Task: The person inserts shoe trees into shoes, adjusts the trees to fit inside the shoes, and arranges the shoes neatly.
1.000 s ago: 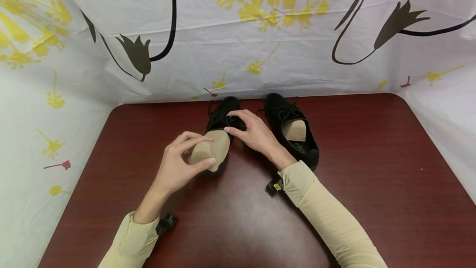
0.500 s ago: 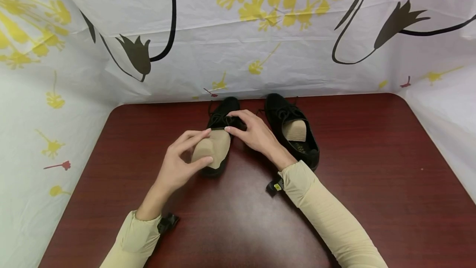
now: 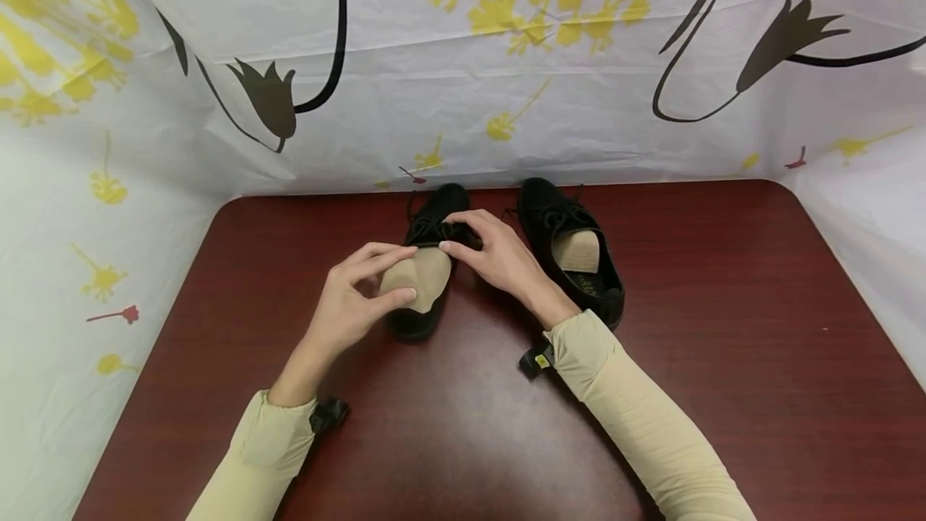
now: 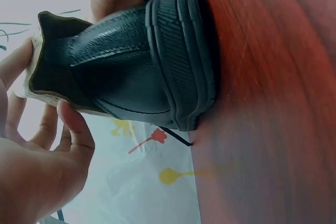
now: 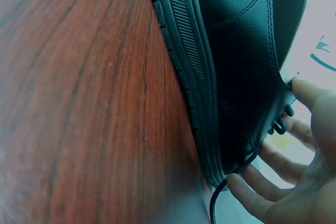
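A black lace-up shoe stands at the table's far side, its toe toward the white cloth. Partly inside its opening sits a tan, curved shoe insert, which looks like cardboard and rises above the collar at the heel end. My left hand grips this insert by its sides, the thumb on the near edge and the fingers on the far one. At the tongue and laces, my right hand holds the same shoe. The right wrist view shows its thumb by the tongue's edge and the other fingers near the laces.
Right of the hands stands the other black shoe, with a similar tan insert pushed toward its toe. Both shoes rest on a dark red wooden table. Patterned white cloth hangs along the back and sides.
My left hand has moved the insert slightly forward, toward the toe, and lower over the heel, so more of the heel shows. The right hand keeps its place on the shoe.
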`<state>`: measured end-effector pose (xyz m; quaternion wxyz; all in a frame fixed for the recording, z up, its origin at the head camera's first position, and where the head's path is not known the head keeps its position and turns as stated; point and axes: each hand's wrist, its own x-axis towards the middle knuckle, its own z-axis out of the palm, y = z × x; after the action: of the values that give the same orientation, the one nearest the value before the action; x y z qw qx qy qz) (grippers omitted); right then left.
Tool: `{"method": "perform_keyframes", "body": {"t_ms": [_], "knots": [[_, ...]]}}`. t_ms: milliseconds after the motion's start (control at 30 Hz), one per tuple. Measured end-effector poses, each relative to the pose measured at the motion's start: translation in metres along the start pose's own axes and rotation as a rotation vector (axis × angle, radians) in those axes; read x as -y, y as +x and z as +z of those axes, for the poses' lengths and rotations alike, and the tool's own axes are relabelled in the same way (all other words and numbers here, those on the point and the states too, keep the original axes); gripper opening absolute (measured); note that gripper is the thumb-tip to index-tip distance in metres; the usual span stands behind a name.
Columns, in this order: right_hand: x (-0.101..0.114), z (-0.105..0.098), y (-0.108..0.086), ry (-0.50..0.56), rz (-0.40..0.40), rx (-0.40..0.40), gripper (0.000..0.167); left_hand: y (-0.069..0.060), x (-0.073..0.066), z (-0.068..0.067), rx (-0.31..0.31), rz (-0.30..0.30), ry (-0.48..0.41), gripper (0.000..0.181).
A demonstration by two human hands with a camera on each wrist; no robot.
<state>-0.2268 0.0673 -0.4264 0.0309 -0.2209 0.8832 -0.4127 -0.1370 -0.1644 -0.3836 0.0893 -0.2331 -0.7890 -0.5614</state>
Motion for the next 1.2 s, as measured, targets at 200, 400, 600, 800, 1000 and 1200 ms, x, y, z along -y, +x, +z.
{"method": "perform_keyframes", "body": {"t_ms": [200,400,600,800,1000,1200], "knots": [[-0.001,0.000,0.000,0.011,-0.002,0.013,0.049,0.002,0.026,-0.001,0.023,-0.014,-0.013,0.050],[-0.001,-0.001,0.001,0.005,-0.003,0.014,0.050,0.002,0.030,-0.006,0.088,0.032,-0.038,0.052],[-0.001,-0.002,0.001,0.020,-0.003,0.017,0.049,0.002,0.035,-0.004,0.028,0.100,-0.110,0.046],[-0.002,-0.001,0.001,0.025,-0.008,0.014,0.048,0.004,0.036,0.000,-0.013,0.066,-0.116,0.043],[-0.003,0.000,0.001,0.026,0.000,0.012,0.048,0.008,0.015,0.002,-0.045,0.010,0.015,0.039],[-0.002,-0.001,0.000,0.028,-0.002,0.013,0.049,0.007,0.008,-0.002,0.005,-0.007,0.094,0.041]]}}
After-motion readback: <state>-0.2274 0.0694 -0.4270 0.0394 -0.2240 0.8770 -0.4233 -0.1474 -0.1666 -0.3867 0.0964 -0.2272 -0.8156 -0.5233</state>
